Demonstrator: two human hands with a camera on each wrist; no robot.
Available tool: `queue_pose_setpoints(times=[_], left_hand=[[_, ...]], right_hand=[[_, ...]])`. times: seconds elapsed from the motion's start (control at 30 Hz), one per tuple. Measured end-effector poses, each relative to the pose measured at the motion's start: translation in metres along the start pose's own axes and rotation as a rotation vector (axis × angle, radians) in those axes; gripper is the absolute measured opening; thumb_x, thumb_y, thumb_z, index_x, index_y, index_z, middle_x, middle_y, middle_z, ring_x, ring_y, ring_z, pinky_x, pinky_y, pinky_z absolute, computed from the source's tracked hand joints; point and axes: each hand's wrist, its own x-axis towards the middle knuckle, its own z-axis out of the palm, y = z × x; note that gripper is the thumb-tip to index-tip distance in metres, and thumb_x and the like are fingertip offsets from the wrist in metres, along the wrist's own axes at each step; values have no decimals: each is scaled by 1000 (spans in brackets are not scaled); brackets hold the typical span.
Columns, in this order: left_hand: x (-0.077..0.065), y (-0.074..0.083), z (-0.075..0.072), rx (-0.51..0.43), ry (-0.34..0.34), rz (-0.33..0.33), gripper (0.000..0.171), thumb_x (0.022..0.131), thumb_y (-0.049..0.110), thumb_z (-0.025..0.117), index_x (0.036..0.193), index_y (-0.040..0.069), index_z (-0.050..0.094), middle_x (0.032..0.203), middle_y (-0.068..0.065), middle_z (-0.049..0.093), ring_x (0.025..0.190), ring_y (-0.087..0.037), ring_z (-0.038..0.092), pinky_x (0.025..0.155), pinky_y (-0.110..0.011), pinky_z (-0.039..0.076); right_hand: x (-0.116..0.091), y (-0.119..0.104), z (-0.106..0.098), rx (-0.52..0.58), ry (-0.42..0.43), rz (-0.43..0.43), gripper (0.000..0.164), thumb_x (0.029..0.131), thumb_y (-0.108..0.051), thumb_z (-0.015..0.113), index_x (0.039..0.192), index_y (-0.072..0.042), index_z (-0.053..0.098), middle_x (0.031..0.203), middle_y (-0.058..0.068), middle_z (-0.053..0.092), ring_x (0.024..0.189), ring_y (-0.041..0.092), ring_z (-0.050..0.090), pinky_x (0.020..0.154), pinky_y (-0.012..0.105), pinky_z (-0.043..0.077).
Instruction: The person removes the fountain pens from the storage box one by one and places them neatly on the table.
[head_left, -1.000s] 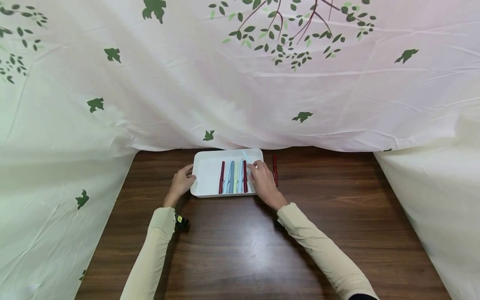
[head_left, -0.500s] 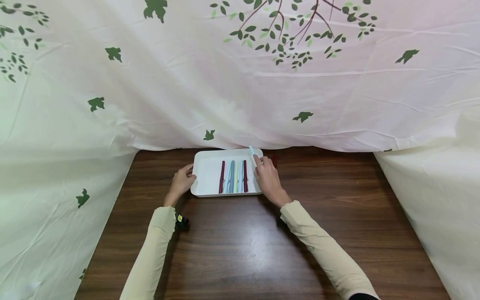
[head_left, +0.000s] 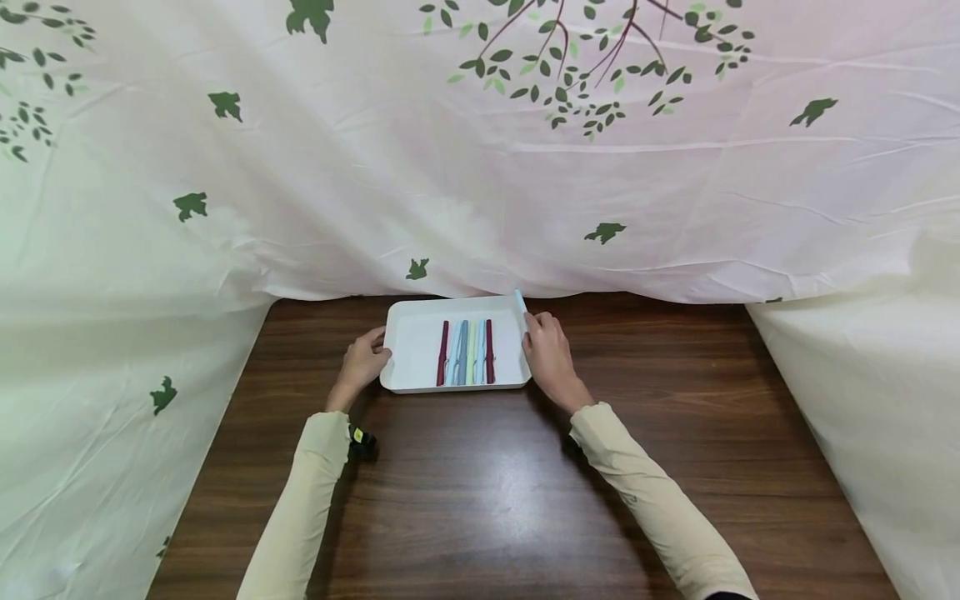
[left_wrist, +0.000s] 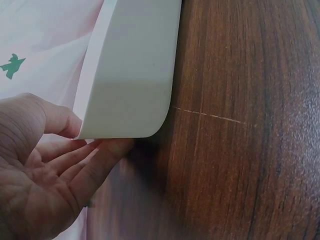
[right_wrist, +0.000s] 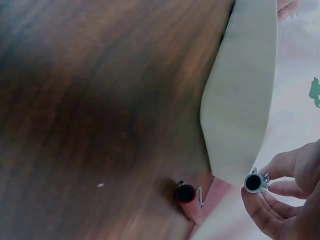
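Note:
My left hand (head_left: 362, 364) grips the left end of a white tray (head_left: 408, 342); in the left wrist view the thumb lies at the rim and the fingers reach under it. Between the thumb and fingers of my right hand (head_left: 550, 354), a light blue pen (head_left: 520, 300) is pinched at the tray's right edge. Its round dark end and wire clip show in the right wrist view. Side by side in the tray lie several pens: a dark red pen (head_left: 442, 353) at the left, blue and pale yellow ones between, another dark red pen (head_left: 490, 352) at the right.
On the brown wooden table (head_left: 480, 500), a red pen (right_wrist: 188, 195) lies beside the tray in the right wrist view; my right hand hides it from the head view. A white printed cloth (head_left: 480, 192) hangs behind the tray and along both sides.
My right hand has moved right, from over the pens to the tray's right edge, carrying the light blue pen, which now stands steeper. My left hand has stayed on the tray.

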Motion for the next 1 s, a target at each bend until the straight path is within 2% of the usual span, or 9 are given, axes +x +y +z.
queue_pose_setpoints(times=[0.23,0.37,0.57,0.77,1.0], left_hand=[[0,-2,-1,2,-8,-4,59,101,15,52,157,1,45,148,-24,58,134,-38,60,108,-51,50],[1,-2,-1,3,-8,-5,58,101,15,52,158,2,45,149,-24,58,134,-38,59,108,-51,50],[1,-2,-2,-5,-13,-6,58,102,15,51,158,3,44,150,-23,57,136,-38,58,109,-52,49],[0,-1,-1,-10,-11,-2,58,102,14,52,158,2,45,149,-23,58,135,-38,59,108,-52,50],[-1,0,-1,-10,-2,18,57,101,12,52,157,2,47,147,-23,60,131,-38,61,106,-52,51]], right_hand=[[-2,9,0,-30,32,19,34,92,11,66,125,12,69,112,32,67,98,46,67,79,52,59],[-1,16,-2,-89,47,16,33,90,11,67,123,10,70,111,31,68,95,47,67,78,55,57],[-2,25,-6,-127,30,42,34,90,10,67,124,11,69,113,33,67,98,49,67,76,55,59],[-5,32,-9,-104,-5,123,35,91,10,65,125,13,67,115,34,65,100,49,66,72,55,60],[-7,39,-8,-99,-46,236,35,93,7,61,127,15,65,116,37,63,102,51,65,77,59,58]])
